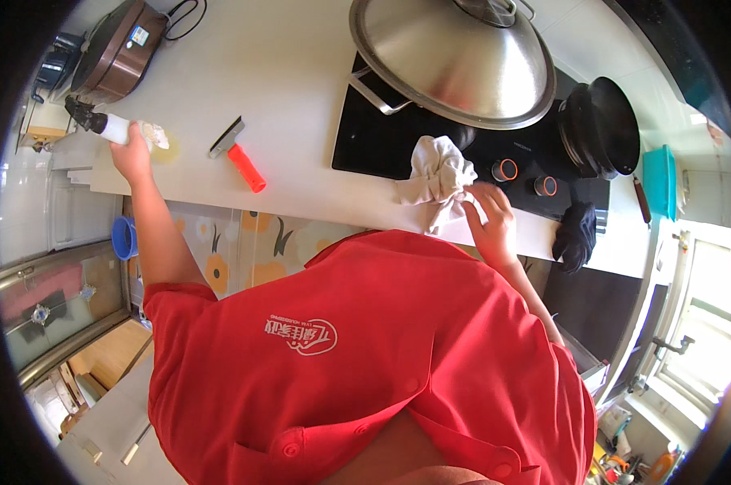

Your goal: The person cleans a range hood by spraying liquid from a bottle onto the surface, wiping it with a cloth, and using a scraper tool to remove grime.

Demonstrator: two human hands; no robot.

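My left hand [132, 155] is wrapped round a white spray bottle [115, 128] at the left end of the counter. Its black spray head points to the far left, and my fingers hide part of its body. A yellowish wet patch [165, 151] shows beside the bottle. At the front edge of the black cooktop [373, 133] lies a crumpled off-white cloth [438, 174]. The thumb and fingers of my right hand [493, 220] close on the cloth's right edge. Between my hands, a scraper [246, 168] with a red handle and dark blade lies on the counter.
A large domed steel lid [462, 69] covers a pan on the cooktop. Black pans [604, 125] and two round knobs [504, 170] sit to its right. A dark cloth [575, 236] hangs over the front edge. A brown appliance [119, 52] stands at the back left.
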